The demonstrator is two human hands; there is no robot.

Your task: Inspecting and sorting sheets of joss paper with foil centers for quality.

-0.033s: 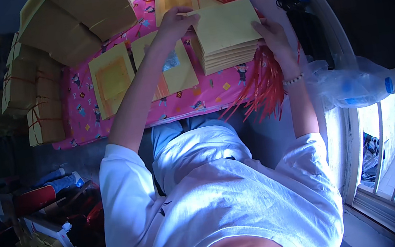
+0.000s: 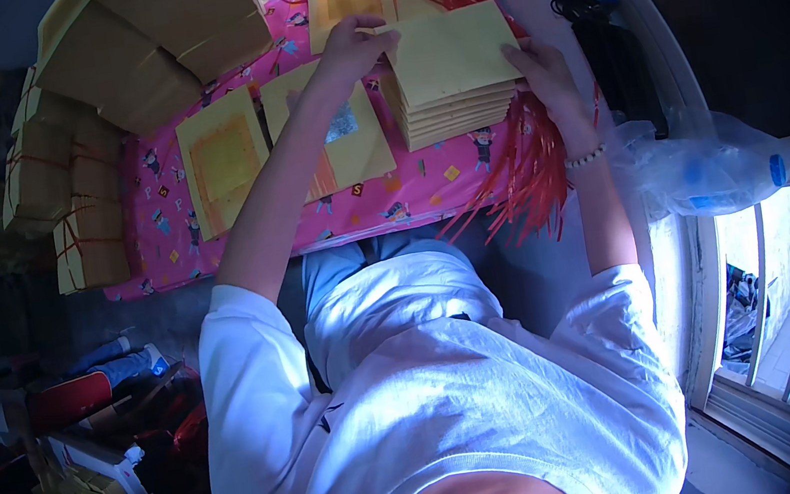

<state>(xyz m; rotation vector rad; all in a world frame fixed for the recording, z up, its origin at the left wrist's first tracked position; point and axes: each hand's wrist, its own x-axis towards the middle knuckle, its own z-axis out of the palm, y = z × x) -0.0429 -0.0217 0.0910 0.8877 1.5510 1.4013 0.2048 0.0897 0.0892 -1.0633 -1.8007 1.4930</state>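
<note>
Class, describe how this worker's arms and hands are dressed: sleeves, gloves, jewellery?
Loose white short sleeves cover the upper arms, leaving both forearms uncovered. The left hand and right hand wear no gloves. A bracelet of pale, round beads circles the right wrist.

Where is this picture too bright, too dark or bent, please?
Head view: bright glare at the barred window and on the white shirt; head view: deep shadow at left and in the corners, edges curving near the rim; head view: the paper stack clear enough to separate its layers.
</note>
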